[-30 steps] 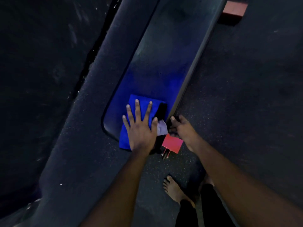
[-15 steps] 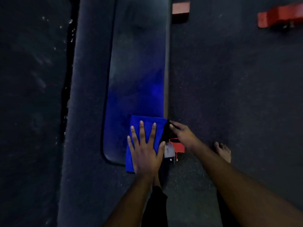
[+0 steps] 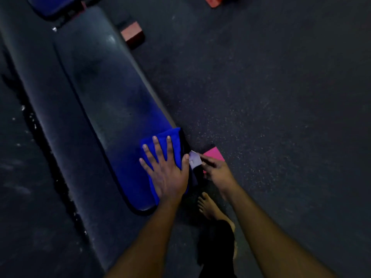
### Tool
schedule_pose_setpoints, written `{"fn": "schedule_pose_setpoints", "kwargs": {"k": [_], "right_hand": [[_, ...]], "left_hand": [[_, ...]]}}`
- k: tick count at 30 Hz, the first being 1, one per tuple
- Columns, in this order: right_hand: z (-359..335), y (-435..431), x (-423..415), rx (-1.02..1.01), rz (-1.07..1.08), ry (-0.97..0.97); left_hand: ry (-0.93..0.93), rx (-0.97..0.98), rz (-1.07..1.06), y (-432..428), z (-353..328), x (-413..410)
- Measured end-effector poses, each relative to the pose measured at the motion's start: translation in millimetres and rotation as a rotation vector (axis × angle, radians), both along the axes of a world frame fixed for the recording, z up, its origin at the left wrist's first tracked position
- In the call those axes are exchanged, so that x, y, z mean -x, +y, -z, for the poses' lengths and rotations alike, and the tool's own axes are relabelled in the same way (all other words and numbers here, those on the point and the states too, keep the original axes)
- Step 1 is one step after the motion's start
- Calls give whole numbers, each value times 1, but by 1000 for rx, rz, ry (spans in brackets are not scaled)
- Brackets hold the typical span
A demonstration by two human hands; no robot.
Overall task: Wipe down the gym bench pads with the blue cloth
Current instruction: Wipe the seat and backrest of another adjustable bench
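Seemingly early on — the left hand point(image 3: 166, 177), fingers spread flat, presses the blue cloth point(image 3: 175, 141) onto the near end of the bench pad point(image 3: 112, 93); the right hand point(image 3: 216, 171) sits beside that end, its grip unclear. Most of the pad's length likely awaits wiping.

Left hand point(image 3: 166, 174) flat, fingers spread, pressing blue cloth point(image 3: 160, 140) onto near end of bench pad point(image 3: 112, 93). Right hand point(image 3: 216, 171) at pad's right edge, just beside white tag point(image 3: 195, 158); grip blurred. Pink block point(image 3: 214, 154) on floor beyond it. Bare foot point(image 3: 208, 205) beneath.
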State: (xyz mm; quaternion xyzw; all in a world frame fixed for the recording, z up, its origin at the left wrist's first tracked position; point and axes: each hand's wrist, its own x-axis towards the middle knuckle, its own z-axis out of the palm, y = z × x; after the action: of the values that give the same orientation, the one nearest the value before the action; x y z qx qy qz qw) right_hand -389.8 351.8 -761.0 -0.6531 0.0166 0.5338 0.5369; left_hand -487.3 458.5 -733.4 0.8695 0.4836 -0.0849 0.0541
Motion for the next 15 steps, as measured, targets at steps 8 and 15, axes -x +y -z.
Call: {"fn": "schedule_pose_setpoints", "kwargs": {"k": [8,15], "right_hand": [[-9,-20,52,-69,206,-31],[2,-20,75,-115,338,-56]], "left_hand": [[-3,13,272,-3,0,17],[-30,29,593,12,-3,49]]}}
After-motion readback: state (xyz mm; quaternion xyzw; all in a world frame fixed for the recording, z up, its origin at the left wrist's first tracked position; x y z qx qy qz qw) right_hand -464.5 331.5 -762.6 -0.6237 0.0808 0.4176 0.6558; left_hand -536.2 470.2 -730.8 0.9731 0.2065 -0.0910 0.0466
